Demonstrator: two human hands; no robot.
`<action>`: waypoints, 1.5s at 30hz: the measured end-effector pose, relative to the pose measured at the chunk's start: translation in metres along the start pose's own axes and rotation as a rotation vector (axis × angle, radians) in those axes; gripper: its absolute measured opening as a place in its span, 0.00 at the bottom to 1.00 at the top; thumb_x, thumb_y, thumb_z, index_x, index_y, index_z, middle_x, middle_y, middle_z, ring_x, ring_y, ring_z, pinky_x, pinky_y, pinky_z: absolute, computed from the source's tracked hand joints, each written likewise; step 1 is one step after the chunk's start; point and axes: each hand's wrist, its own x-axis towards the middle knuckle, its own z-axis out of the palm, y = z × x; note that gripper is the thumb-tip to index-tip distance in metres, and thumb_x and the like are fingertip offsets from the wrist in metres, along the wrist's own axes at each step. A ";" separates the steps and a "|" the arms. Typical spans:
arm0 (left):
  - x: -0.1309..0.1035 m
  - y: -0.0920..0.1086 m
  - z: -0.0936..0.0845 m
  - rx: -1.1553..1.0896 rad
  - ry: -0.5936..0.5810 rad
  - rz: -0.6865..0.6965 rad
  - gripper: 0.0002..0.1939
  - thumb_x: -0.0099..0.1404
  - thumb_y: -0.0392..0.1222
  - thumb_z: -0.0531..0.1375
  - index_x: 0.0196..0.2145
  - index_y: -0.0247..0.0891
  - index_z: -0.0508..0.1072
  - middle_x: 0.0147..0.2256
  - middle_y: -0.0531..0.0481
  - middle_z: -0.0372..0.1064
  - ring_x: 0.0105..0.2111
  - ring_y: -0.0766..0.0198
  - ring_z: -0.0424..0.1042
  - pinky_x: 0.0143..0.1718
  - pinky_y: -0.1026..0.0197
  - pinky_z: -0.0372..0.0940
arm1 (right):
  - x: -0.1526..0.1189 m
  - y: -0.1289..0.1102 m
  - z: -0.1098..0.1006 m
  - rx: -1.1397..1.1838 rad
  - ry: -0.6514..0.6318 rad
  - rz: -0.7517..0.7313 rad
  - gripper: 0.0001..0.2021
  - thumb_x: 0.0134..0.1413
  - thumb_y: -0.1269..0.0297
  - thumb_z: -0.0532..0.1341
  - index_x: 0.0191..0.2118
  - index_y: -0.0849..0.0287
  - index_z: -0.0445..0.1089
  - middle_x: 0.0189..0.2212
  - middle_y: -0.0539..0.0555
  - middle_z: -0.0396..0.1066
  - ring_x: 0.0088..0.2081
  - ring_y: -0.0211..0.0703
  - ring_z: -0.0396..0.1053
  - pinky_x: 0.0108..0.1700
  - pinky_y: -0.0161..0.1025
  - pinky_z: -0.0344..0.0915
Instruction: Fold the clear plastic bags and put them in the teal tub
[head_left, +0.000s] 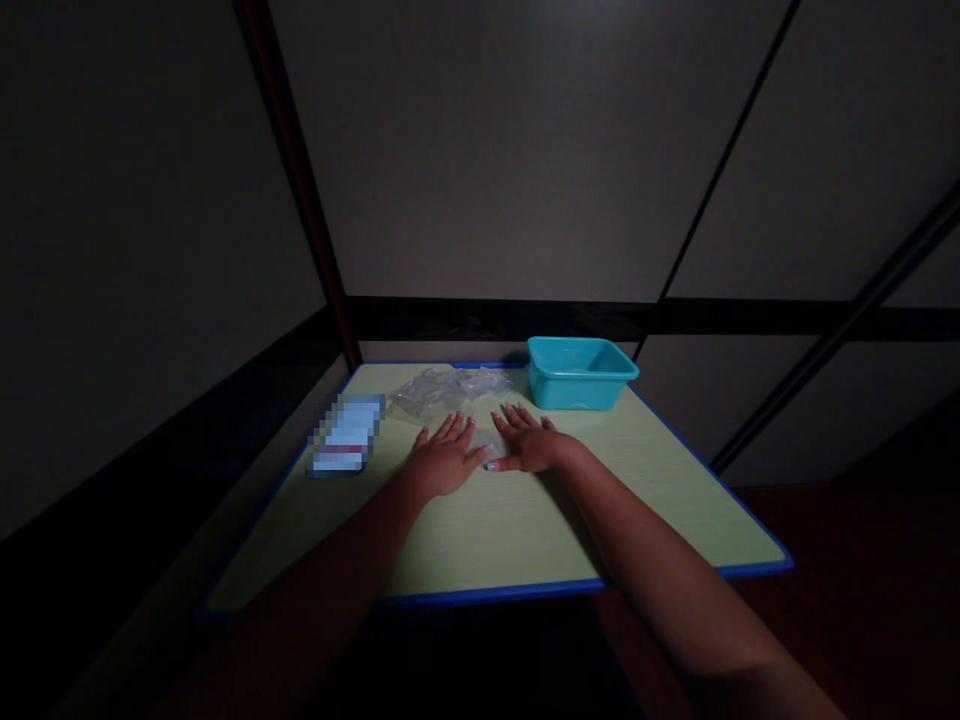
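Observation:
My left hand [445,455] lies palm down near the middle of the table, its fingers spread. To its right, my right hand [527,443] is also flat with fingers apart, and the two thumbs point towards each other. Between and partly under the hands is a small clear plastic piece [491,443], its outline hard to make out. Just beyond my left hand, crumpled clear plastic bags [442,388] are spread over the back of the table.
The pale table [495,545] has a blue edge. A turquoise basket [581,388] stands at its back right. At the left lies a pixelated, phone-like object [349,435]. Dark-banded panels [495,150] rise behind the table.

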 end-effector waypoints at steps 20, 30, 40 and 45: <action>0.000 -0.007 -0.002 0.014 -0.021 -0.085 0.36 0.65 0.62 0.39 0.65 0.41 0.41 0.65 0.41 0.30 0.64 0.51 0.28 0.57 0.36 0.38 | -0.001 0.028 -0.006 0.269 0.294 -0.171 0.35 0.55 0.50 0.55 0.63 0.66 0.50 0.64 0.62 0.45 0.65 0.51 0.36 0.63 0.45 0.40; -0.001 -0.002 -0.005 -0.005 0.139 0.032 0.31 0.65 0.60 0.45 0.63 0.51 0.49 0.65 0.49 0.33 0.64 0.51 0.29 0.59 0.37 0.34 | 0.001 0.025 -0.012 1.304 0.356 0.203 0.03 0.54 0.68 0.55 0.36 0.58 0.63 0.26 0.52 0.65 0.26 0.41 0.69 0.29 0.46 0.71; -0.002 0.008 -0.001 -0.027 0.095 0.216 0.28 0.65 0.58 0.48 0.61 0.57 0.50 0.65 0.48 0.33 0.64 0.56 0.28 0.58 0.38 0.35 | 0.000 0.023 -0.019 1.607 0.289 0.212 0.05 0.57 0.69 0.50 0.37 0.58 0.61 0.31 0.50 0.59 0.31 0.37 0.66 0.34 0.51 0.72; 0.002 0.014 0.001 -0.027 0.121 0.180 0.26 0.66 0.58 0.46 0.61 0.57 0.53 0.65 0.50 0.37 0.65 0.56 0.30 0.59 0.39 0.35 | 0.003 0.025 -0.017 1.706 0.253 0.224 0.06 0.59 0.67 0.48 0.37 0.57 0.60 0.30 0.49 0.59 0.31 0.36 0.65 0.36 0.51 0.71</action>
